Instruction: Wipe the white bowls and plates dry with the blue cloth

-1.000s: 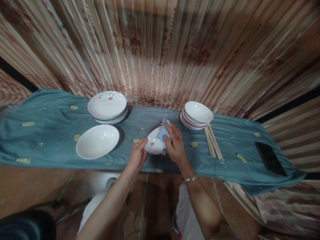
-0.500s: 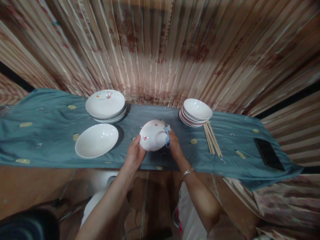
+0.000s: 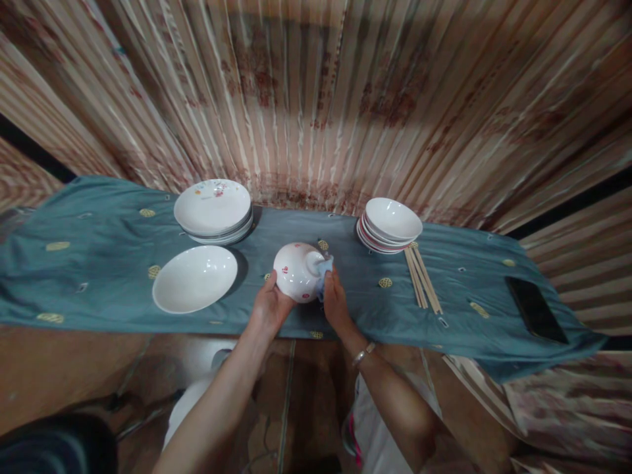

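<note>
My left hand (image 3: 268,307) grips a white bowl (image 3: 296,271) with small red flower marks, held upside down above the teal cloth so its foot ring faces up and to the right. My right hand (image 3: 334,304) presses a light blue rag (image 3: 324,268) against the bowl's right side near the foot. Both hands are just above the front middle of the table (image 3: 89,289).
A single white plate (image 3: 194,278) lies left of the bowl, with a stack of plates (image 3: 213,210) behind it. A stack of bowls (image 3: 390,225) stands at the right, wooden chopsticks (image 3: 421,280) beside it. A black phone (image 3: 536,309) lies far right. Striped curtain behind.
The bowl has been turned from lying on its side under my right hand to bottom-up. The rag moved from the bowl's top to its right side by the foot.
</note>
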`<state>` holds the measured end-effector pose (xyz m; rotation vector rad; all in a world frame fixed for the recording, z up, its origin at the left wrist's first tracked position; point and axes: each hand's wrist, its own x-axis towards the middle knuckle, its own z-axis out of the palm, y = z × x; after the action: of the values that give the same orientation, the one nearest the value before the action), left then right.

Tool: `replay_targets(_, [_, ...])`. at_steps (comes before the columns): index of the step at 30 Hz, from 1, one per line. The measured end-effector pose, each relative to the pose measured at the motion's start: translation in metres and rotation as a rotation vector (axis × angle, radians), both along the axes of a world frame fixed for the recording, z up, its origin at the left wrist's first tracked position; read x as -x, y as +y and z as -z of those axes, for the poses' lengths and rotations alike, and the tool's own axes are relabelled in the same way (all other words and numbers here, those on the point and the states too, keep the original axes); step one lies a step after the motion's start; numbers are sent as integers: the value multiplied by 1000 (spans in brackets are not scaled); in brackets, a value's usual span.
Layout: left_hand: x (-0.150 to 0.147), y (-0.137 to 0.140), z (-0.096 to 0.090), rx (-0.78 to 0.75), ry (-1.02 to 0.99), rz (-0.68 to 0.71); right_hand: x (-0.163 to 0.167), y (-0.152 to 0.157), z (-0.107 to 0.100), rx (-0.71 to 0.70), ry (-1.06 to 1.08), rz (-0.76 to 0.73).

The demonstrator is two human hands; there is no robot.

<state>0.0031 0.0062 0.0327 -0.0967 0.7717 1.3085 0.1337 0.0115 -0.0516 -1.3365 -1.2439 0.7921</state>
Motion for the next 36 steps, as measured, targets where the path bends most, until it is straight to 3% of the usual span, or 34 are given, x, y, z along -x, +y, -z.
replay_targets(11, [0, 3, 6, -37, -13, 18, 15, -29, -4, -121, -386, -30])
replay_targets(18, [-3, 2, -4, -29, -15, -35, 22, -39, -4, -199, -554, -70])
replay_targets(22, [-4, 2, -8, -10, -7, -58, 20, -43, -11, -312, -710, -153])
replay_targets(25, [-2, 1, -2, -17, 17, -26, 17, -42, -17, -399, -799, -208])
replay_targets(31, [3, -2, 18, -86, 113, 58, 15, -40, -27, -399, -916, -219])
replay_targets(36, [-3, -12, 11, -180, 234, 9, 14, -39, -37, -428, -954, -197])
